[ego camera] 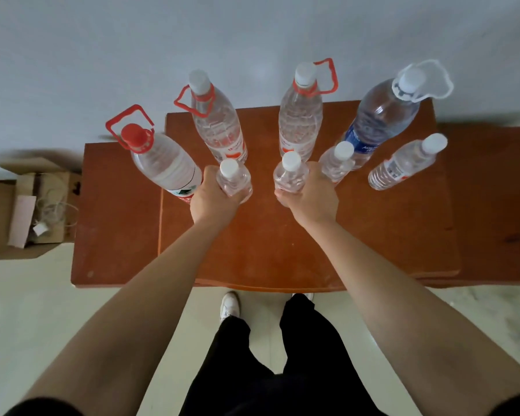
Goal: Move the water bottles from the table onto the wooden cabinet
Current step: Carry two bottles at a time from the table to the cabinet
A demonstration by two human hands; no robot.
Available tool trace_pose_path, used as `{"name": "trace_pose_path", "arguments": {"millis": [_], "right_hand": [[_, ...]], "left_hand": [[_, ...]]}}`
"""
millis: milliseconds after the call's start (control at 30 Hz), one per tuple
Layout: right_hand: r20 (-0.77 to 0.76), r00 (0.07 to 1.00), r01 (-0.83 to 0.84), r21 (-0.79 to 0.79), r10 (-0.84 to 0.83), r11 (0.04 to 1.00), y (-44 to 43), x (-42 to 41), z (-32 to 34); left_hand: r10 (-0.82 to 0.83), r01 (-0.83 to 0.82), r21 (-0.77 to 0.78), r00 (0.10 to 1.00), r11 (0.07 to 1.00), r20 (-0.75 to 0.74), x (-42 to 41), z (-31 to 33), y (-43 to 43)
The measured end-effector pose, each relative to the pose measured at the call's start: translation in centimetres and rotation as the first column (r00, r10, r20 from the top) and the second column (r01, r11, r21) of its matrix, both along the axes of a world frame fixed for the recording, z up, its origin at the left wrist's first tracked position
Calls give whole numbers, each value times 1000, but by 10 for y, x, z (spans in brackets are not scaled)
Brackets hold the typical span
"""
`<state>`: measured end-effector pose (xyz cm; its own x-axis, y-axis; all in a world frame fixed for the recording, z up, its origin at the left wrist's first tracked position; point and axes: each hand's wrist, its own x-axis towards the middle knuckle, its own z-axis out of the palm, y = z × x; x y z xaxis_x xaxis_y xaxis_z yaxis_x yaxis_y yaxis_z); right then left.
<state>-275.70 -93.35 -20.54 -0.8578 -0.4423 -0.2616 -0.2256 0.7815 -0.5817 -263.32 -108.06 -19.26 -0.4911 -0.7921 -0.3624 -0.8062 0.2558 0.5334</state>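
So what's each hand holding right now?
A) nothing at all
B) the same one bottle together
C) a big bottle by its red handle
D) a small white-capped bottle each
D: the left hand grips one small bottle and the right hand a second small bottle, fingers wrapped round each.
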Motion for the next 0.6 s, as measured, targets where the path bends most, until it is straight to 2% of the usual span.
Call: {"name": "trace_pose_path", "arguments": {"millis": [133,300,467,600], "right_hand": [[60,998,-14,50,11,999,-2,0,-13],[115,993,-46,73,38,996,0,-2,-13],[202,976,-123,178,86,976,21,9,-5],[229,944,-295,273,235,916,42,26,-1]], "left_hand": [[-15,16,-4,994,1000,108,3,-15,-1],[-43,47,-31,990,998,135,10,-23,-4],[-44,47,-6,955,999,292,25,-16,14],[-126,151,-56,942,987,311,54,3,40]]}}
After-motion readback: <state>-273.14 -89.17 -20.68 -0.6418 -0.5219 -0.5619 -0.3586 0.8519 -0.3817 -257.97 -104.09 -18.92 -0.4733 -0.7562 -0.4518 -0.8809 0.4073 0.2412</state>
